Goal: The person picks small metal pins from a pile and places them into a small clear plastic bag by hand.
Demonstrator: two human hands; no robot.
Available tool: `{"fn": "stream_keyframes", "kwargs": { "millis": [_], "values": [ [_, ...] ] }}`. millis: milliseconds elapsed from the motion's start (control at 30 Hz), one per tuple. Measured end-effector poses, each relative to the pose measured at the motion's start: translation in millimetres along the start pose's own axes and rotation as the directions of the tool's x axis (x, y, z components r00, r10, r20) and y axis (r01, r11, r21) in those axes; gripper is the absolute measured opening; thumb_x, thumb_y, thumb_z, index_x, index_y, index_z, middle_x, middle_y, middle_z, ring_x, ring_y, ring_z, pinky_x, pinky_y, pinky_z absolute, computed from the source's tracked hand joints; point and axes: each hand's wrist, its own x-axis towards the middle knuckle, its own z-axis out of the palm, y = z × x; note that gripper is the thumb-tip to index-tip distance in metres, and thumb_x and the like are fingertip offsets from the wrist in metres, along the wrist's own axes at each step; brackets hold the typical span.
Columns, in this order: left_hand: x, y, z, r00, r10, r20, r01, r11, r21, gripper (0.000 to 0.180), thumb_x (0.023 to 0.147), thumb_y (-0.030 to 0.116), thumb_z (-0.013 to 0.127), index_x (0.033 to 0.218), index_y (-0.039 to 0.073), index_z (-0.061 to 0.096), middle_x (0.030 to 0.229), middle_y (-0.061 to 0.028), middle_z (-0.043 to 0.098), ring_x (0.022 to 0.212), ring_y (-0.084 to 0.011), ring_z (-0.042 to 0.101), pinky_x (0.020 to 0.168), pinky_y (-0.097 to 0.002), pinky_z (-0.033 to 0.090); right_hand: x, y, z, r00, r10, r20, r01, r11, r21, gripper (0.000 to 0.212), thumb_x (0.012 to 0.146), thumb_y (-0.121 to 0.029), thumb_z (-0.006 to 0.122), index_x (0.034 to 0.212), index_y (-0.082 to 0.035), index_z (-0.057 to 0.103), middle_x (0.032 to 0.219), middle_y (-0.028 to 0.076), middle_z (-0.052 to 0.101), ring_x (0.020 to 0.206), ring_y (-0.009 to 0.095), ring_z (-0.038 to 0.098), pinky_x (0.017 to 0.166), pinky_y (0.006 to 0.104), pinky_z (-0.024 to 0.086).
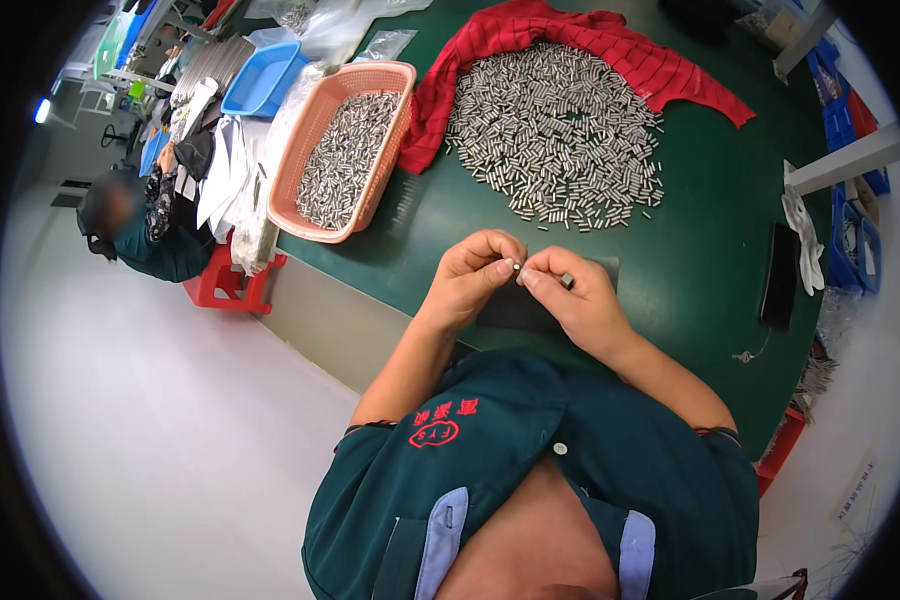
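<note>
My left hand (pixel 470 278) pinches a small metal pin (pixel 517 267) between thumb and forefinger, its end facing up. My right hand (pixel 580 305) meets it there, thumb and forefinger closed at the same pin. A small grey metal piece (pixel 567 281) shows against the curled fingers of my right hand; its exact kind is unclear. Both hands are above a dark grey mat (pixel 505 313) on the green table (pixel 705 230). Beyond them lies a wide heap of short metal pins (pixel 560 135), partly on a red striped cloth (pixel 690 85).
Left of the heap stands a pink basket (pixel 288 150) of similar pins, with a blue tray (pixel 260 85) behind. A black phone-like object (pixel 779 275), a key (pixel 743 357) and a white glove-like cloth (pixel 802 240) lie right. A person (pixel 155 235) sits far left near a red stool (pixel 220 285).
</note>
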Motion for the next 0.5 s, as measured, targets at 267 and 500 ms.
{"fn": "stream_keyframes", "kwargs": {
  "millis": [267, 500],
  "values": [
    [-9.6, 14.5, 6.1, 0.999, 0.048, -0.005, -0.045, 0.957, 0.285, 0.006, 0.089, 0.004, 0.058, 0.091, -0.001, 0.056, 0.091, -0.0056, 0.055, 0.086, -0.0140, 0.052, 0.079, -0.0263, 0.043, -2.1, -1.2, 4.1, 0.999, -0.039, 0.001, 0.039, 0.998, -0.057, 0.014, 0.089, -0.012, 0.058, 0.087, 0.002, 0.060, 0.072, 0.002, 0.060, 0.066, 0.005, 0.051, 0.058, 0.0237, 0.042],
    [-13.5, 15.9, 8.0, 0.993, 0.110, -0.034, -0.078, 0.858, 0.509, 0.004, 0.086, 0.002, 0.060, 0.086, 0.000, 0.057, 0.088, -0.0056, 0.056, 0.083, -0.0141, 0.053, 0.075, -0.0258, 0.043, -3.5, -7.4, 1.8, 0.995, 0.088, 0.047, -0.081, 0.987, -0.140, 0.013, 0.089, -0.010, 0.055, 0.087, 0.002, 0.060, 0.078, 0.002, 0.061, 0.073, 0.007, 0.052, 0.066, 0.0238, 0.043]
  ]
}}
